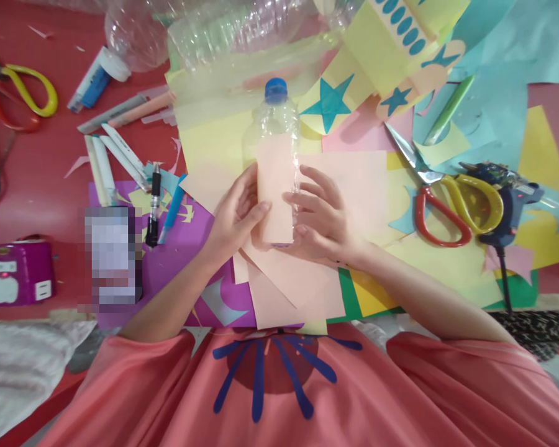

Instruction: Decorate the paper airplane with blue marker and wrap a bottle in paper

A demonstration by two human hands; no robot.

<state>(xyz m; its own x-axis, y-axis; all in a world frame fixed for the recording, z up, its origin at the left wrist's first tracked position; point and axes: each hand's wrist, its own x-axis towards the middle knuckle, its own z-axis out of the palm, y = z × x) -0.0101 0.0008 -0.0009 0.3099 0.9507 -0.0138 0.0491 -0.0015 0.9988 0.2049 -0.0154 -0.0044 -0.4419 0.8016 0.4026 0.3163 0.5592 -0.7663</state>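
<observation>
A clear plastic bottle (279, 127) with a blue cap (276, 89) is between my hands, cap pointing away from me. A pale peach paper strip (276, 180) covers its front. My left hand (237, 214) grips the bottle's lower left side, thumb on the paper's edge and other fingers partly hidden. From the right, my right hand (323, 214) holds the bottle with curved, slightly parted fingers. One of its fingertips rests on the strip, and its thumb is near the lower right edge. Peach paper sheets (302, 288) lie beneath.
Scissors (440, 192) and a blue glue gun (507, 211) lie at right. Markers (121, 155), a black pen (153, 205), a pixelated rectangular object (112, 256) and a purple box (22, 272) are at left. Star-decorated paper (363, 87) and clear plastic bottles (233, 37) sit at the back.
</observation>
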